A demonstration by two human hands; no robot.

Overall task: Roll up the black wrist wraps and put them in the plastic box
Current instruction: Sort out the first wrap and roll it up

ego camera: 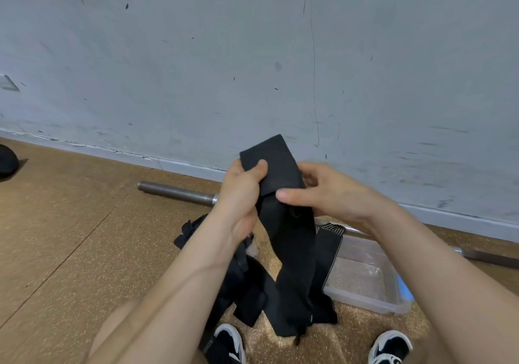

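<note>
At frame centre, left hand (241,192) and right hand (328,195) pinch the top of one black wrist wrap (280,172), hanging unrolled; spare wraps (247,287) heaped at 6 o'clock, clear plastic box (365,282) at 4 o'clock shows no rolls, so barely started.

Likely a gym or weight room — a steel barbell (177,192) lies on the speckled brown floor (70,223) along the foot of a scuffed, marked grey wall (252,54), with black wrist wraps (247,287) heaped on the floor near the person's trainers (229,339).
</note>
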